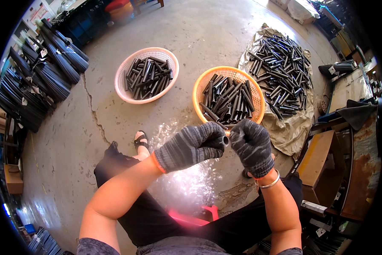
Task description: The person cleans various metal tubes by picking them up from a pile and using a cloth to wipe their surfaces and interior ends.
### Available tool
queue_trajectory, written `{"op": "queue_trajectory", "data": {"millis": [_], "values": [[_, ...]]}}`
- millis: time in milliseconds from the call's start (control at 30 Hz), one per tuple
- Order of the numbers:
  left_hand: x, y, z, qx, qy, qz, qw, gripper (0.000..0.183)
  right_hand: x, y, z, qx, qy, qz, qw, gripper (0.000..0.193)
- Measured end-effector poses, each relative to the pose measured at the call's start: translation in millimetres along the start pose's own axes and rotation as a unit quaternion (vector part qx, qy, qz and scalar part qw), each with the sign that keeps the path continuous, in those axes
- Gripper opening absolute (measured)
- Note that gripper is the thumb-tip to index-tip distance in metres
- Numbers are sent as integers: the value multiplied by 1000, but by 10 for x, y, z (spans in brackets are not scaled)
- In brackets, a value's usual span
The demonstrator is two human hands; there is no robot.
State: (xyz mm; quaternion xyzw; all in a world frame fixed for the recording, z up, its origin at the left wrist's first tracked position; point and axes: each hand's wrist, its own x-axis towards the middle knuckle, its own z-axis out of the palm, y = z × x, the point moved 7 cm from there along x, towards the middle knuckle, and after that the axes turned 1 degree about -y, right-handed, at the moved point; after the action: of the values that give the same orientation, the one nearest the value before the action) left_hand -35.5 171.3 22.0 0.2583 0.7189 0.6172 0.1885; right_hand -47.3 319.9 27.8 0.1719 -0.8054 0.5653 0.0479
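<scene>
Both of my hands wear dark grey striped knit gloves with orange cuffs. My left hand [191, 146] is closed around a short black tube [225, 141], whose round open end points toward my right hand. Close beside that end, my right hand [252, 144] has its fingers pinched together. Whatever they hold, if anything, is too small and hidden to name. Just beyond my hands stands an orange plastic basket [195, 96] heaped with short black tubes [225, 100]. Between my legs lies a shiny pile of clear plastic scraps [186, 178].
Farther left stands a pale pink basket [119, 85] of similar tubes. A large heap of tubes [280, 70] covers a beige sheet [286, 138] at right. Cardboard box [318, 165] stands near my right knee. Bundled long black rods [42, 80] lean at left. A pink stool [186, 219] is below me.
</scene>
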Motion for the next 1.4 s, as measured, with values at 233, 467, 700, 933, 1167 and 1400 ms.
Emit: {"op": "queue_trajectory", "data": {"millis": [233, 467, 700, 933, 1167, 1400], "values": [[-106, -74, -147, -61, 25, -21, 998, 30, -6, 108, -61, 205, -84, 167, 961, 9], [-103, 195, -244, 204, 137, 162, 956, 28, -147, -18, 263, 287, -101, 237, 923, 20], [-102, 295, -162, 404, 188, 215, 869, 27, -272, 76, 386, 356, -93, 351, 861, 17], [-70, 315, -90, 404, 177, 214, 872, 28, -344, 234, 384, 423, -13, 323, 846, 10], [-87, 166, -109, 149, 134, 109, 974, 32, -84, 119, 119, 212, 7, 239, 948, 5], [-114, 252, -201, 219, 179, 142, 949, 32, -132, -94, 206, 76, -36, 115, 990, 15]]}}
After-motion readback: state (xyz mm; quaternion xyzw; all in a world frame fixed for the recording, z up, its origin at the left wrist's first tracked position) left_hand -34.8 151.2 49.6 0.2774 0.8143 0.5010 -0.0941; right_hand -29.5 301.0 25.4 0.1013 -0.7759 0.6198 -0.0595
